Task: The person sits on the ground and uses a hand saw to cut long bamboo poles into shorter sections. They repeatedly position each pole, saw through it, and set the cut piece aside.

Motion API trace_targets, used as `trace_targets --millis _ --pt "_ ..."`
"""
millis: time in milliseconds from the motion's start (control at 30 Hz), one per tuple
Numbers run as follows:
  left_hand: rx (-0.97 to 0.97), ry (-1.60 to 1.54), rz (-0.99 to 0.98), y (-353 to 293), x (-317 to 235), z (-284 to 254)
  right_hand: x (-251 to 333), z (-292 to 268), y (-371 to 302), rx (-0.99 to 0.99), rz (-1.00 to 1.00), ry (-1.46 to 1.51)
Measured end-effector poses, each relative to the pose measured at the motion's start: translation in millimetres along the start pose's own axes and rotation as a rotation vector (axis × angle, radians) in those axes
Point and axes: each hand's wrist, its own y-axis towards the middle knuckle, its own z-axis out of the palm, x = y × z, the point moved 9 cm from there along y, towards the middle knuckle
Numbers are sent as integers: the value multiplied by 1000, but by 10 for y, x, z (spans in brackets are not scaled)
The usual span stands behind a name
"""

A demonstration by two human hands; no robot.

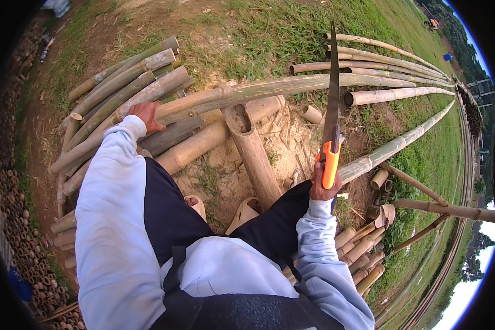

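At the left a stack of cut bamboo lengths (127,75) lies on the ground. The person's left hand (146,116) curls over a long bamboo pole (280,86), which runs rightward just beyond an open-ended bamboo post (260,168). The right hand (323,188) clasps an orange-handled handsaw (331,104), blade pointing away; more bamboo poles (388,96) lie farther right.

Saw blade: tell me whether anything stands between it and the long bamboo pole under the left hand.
Nothing visible does. The saw blade extending from the right hand crosses in front of the long bamboo pole in this view; whether they touch, I cannot tell.
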Motion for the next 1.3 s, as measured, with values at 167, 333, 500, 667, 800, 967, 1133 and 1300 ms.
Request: trace_targets --millis 167,333,500,667,800,967,1133,1300 --pt "-81 40 -32 -330 567 37 267 88 -52 80 -178 -145" --pt "-112 77 -40 -397 866 170 410 594 -240 185 34 117" --pt "-109 72 -9 -351 714 123 589 1152 -627 360 362 342" --pt "-112 59 13 -340 592 94 880 1426 -803 433 379 406" --pt "-112 58 0 -315 461 69 970 1559 -812 468 354 383" --pt "-122 38 -7 -341 421 17 972 1704 -874 474 291 399" --pt "-91 46 -21 -290 491 63 926 1731 -939 516 328 373" --pt "-81 46 -16 -278 461 47 915 1524 -1174 577 314 322"
